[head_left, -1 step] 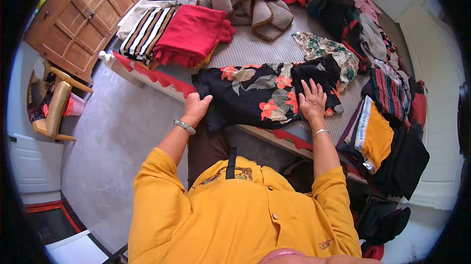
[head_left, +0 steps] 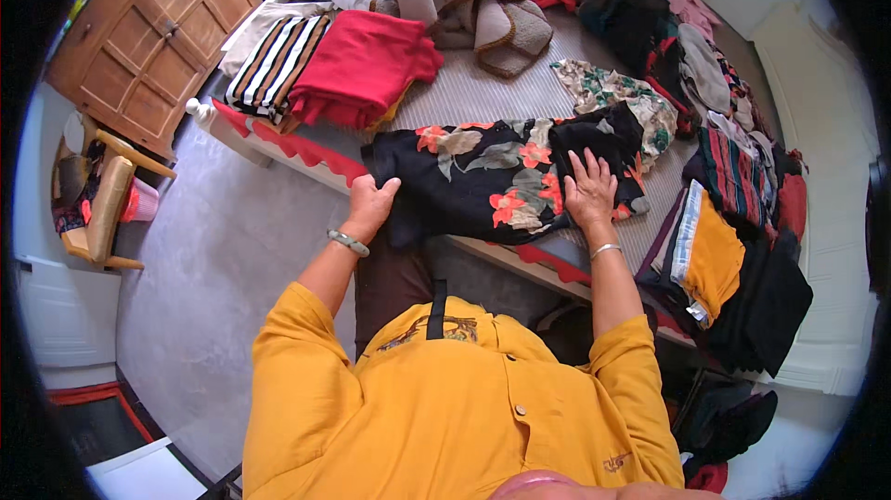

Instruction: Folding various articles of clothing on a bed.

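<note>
Head view: left hand (head_left: 369,207) pinches floral garment (head_left: 497,175); right hand (head_left: 591,190) lies open atop. Likely mid-fold; next needs even tension.

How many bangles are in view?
2: a greenish bangle on the wrist of the left hand, a silver bangle on that of the right hand. Others may be hidden.

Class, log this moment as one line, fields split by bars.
left fingers: grip left end of black floral garment | right fingers: spread flat on its right part | red folded cloth: beyond, left
</note>
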Available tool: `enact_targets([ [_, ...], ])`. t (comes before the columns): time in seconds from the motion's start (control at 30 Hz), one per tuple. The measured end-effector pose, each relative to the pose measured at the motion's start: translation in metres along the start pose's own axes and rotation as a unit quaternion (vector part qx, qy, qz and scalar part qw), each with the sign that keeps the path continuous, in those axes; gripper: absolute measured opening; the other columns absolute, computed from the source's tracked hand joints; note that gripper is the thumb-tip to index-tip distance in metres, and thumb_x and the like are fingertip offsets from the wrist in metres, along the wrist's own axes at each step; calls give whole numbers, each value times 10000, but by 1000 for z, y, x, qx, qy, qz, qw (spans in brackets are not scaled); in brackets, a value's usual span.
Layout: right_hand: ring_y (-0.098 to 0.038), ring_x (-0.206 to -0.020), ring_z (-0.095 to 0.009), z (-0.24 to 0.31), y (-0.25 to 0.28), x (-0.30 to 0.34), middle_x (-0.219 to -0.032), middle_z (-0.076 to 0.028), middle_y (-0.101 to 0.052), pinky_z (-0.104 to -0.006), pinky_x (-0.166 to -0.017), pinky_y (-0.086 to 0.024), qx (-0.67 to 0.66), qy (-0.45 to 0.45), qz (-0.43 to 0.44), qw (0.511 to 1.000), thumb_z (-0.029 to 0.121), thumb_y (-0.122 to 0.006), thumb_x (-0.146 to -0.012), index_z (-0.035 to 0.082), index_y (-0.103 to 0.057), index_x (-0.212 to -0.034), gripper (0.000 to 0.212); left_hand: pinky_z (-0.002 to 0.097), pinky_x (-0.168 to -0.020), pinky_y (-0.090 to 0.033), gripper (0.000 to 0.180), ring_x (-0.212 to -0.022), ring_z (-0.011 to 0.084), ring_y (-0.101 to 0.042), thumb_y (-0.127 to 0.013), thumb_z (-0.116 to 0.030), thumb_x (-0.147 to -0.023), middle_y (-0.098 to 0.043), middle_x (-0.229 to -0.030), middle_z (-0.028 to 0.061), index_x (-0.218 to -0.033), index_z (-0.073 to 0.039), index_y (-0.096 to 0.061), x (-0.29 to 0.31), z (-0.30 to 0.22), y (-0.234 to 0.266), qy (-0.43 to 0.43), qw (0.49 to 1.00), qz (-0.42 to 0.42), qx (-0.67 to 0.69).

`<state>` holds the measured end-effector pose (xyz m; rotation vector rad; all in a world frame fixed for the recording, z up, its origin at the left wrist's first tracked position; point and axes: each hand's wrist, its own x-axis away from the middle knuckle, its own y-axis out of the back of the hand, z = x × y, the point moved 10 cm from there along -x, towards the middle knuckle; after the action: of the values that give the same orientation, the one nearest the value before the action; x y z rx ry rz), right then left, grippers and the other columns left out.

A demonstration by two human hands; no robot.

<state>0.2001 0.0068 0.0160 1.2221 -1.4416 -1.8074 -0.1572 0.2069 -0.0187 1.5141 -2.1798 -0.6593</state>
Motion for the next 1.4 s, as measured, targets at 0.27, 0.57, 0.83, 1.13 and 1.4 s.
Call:
enact_targets([
  [0.27,-355,-1261,-329,-2,1,2,-1401,-52,-382,-550,-1018,-286,-10,-13,7,1000,331,-571,-826,277,-459,-1320,510,301,-687,-512,166,-751,150,-617,-565,-116,-866,-637,-855,52,-973,-1,-618,2,-14,-9,94,911,55,397],
  [0.57,-352,-1268,-327,-2,1,-6,-1388,-86,-392,-537,-1006,-307,-22,-17,27,999,353,-578,-814,216,-463,-1316,534,367,-763,-536,223,-845,232,-639,-493,-57,-876,-633,-983,111,-1082,2,-554,27,2,-22,166,827,61,534],
  [0.83,-489,-1112,-364,247,121,64,-1211,-164,-514,-433,-943,-398,-269,312,-26,911,152,-752,-602,44,-393,-1312,803,388,-745,-549,164,-779,252,-658,-511,-100,-867,-651,-890,136,-961,18,-577,40,-5,-60,238,709,155,645],
  [1.13,-569,-717,-334,241,94,39,-783,-144,-541,-408,-634,-478,-367,205,-8,907,-51,-517,-632,50,-566,-1091,472,375,-735,-543,115,-760,236,-645,-538,-81,-825,-641,-839,99,-896,-8,-592,25,-5,-72,261,711,164,632],
  [1.4,-552,-677,-330,236,103,43,-736,-152,-526,-388,-601,-456,-421,210,-12,882,-84,-475,-621,11,-585,-1028,432,439,-850,-505,243,-910,287,-641,-493,-185,-876,-661,-997,135,-1005,-21,-616,8,-26,-62,255,653,151,697],
])
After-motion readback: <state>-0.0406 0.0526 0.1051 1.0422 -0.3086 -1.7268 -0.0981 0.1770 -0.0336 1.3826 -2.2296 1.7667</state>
